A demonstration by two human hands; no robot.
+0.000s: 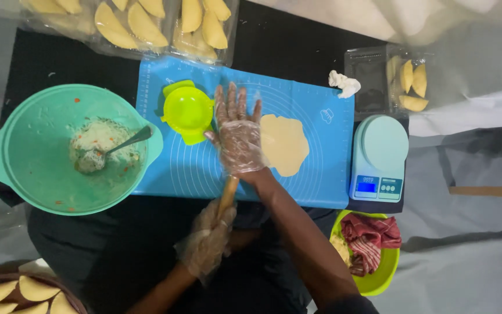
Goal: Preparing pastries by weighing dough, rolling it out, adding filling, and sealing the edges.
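On blue mat (193,168), right hand (238,136) fingers spread on rolling pin (226,197); left hand (207,241) clamps it.

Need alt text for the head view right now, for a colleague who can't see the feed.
Two hands in clear plastic gloves work a wooden rolling pin on a blue mat: the right hand presses flat on it beside a flattened dough round, the left hand grips its near end. A lime dumpling press and a green bowl of filling sit left, a kitchen scale right.
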